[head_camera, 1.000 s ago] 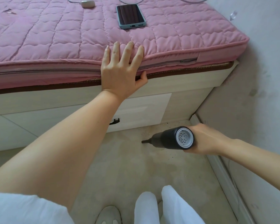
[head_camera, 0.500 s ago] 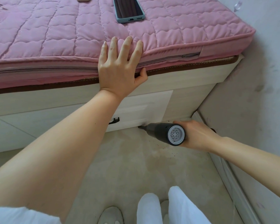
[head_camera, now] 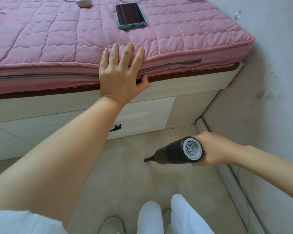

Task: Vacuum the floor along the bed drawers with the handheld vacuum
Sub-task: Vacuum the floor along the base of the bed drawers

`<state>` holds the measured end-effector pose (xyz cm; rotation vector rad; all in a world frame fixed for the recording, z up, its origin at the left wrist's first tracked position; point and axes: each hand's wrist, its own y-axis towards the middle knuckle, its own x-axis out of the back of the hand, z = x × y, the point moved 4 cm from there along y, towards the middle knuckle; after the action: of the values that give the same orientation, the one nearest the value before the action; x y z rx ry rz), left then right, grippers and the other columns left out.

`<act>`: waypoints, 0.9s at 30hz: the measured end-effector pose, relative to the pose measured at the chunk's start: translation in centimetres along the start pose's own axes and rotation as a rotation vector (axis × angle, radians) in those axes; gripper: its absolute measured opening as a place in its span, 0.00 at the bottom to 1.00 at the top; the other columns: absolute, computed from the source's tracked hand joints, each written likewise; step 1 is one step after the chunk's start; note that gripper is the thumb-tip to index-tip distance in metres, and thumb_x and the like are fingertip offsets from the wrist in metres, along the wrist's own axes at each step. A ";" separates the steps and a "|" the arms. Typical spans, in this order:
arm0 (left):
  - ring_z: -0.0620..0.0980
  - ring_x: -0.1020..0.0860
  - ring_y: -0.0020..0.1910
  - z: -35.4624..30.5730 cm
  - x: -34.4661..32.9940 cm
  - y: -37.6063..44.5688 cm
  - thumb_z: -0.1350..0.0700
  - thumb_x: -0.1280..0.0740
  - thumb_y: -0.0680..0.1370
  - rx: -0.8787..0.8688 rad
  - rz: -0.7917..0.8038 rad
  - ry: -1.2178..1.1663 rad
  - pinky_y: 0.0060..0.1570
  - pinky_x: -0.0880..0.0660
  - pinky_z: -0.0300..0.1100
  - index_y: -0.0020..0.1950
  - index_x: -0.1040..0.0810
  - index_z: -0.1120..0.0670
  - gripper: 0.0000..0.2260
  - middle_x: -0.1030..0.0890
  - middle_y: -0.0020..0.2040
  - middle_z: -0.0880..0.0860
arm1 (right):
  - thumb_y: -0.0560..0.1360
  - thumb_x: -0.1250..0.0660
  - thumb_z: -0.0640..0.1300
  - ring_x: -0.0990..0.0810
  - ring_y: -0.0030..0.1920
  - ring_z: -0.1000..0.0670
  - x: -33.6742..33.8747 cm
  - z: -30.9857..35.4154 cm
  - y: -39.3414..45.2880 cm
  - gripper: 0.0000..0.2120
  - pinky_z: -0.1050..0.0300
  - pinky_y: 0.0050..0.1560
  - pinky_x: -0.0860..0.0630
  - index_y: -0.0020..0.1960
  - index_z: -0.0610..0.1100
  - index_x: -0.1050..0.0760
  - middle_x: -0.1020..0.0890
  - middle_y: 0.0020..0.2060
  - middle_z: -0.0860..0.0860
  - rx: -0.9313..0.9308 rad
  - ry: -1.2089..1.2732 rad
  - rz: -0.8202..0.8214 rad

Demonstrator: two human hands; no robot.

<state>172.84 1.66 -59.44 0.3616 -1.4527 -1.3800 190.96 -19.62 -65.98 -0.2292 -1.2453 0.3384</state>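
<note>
My right hand (head_camera: 213,149) grips a dark handheld vacuum (head_camera: 174,153) with a white vented rear cap. Its thin nozzle points left and down at the beige floor (head_camera: 125,179), a short way out from the white bed drawer (head_camera: 147,115) with a black handle (head_camera: 115,127). Dark crumbs lie on the floor in the corner by the drawer base (head_camera: 174,130). My left hand (head_camera: 121,73) rests flat on the edge of the pink quilted mattress (head_camera: 57,39), fingers straight on top and thumb under the rim.
A phone (head_camera: 130,15) in a teal case and a small white device (head_camera: 84,2) with cables lie on the mattress. A grey wall (head_camera: 269,81) and white skirting board (head_camera: 227,174) close the right side. My legs and shoes (head_camera: 112,225) stand at the bottom.
The vacuum's nozzle went up to the drawer base half a second ago and has now pulled back out and down across the floor. My left hand stays on the mattress edge.
</note>
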 end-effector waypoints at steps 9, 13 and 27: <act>0.66 0.22 0.64 0.1 -0.1 0.0 0.42 0.44 0.79 -0.020 0.011 0.007 0.63 0.26 0.64 0.70 0.23 0.52 0.24 0.21 0.66 0.57 | 0.69 0.32 0.59 0.26 0.35 0.53 0.0 -0.4 -0.2 0.13 0.60 0.32 0.31 0.44 0.60 0.36 0.27 0.33 0.59 -0.012 -0.119 -0.058; 0.66 0.22 0.64 0.1 -0.1 0.0 0.42 0.47 0.80 -0.022 0.006 0.009 0.63 0.26 0.64 0.70 0.23 0.52 0.26 0.21 0.66 0.57 | 0.70 0.32 0.58 0.21 0.39 0.50 -0.1 -0.7 1.1 0.13 0.58 0.34 0.29 0.48 0.56 0.32 0.23 0.37 0.58 -0.025 -0.116 -0.097; 0.66 0.22 0.64 0.1 -0.2 -0.1 0.42 0.40 0.78 -0.013 0.020 0.032 0.64 0.26 0.63 0.70 0.23 0.52 0.24 0.20 0.66 0.57 | 0.70 0.32 0.58 0.21 0.45 0.48 -0.3 -0.5 3.2 0.14 0.54 0.38 0.26 0.45 0.57 0.36 0.20 0.43 0.57 -0.049 -0.082 -0.147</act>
<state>172.78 1.89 -59.61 0.3585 -1.4172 -1.3609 190.93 -16.76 -67.56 -0.1659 -1.3445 0.1922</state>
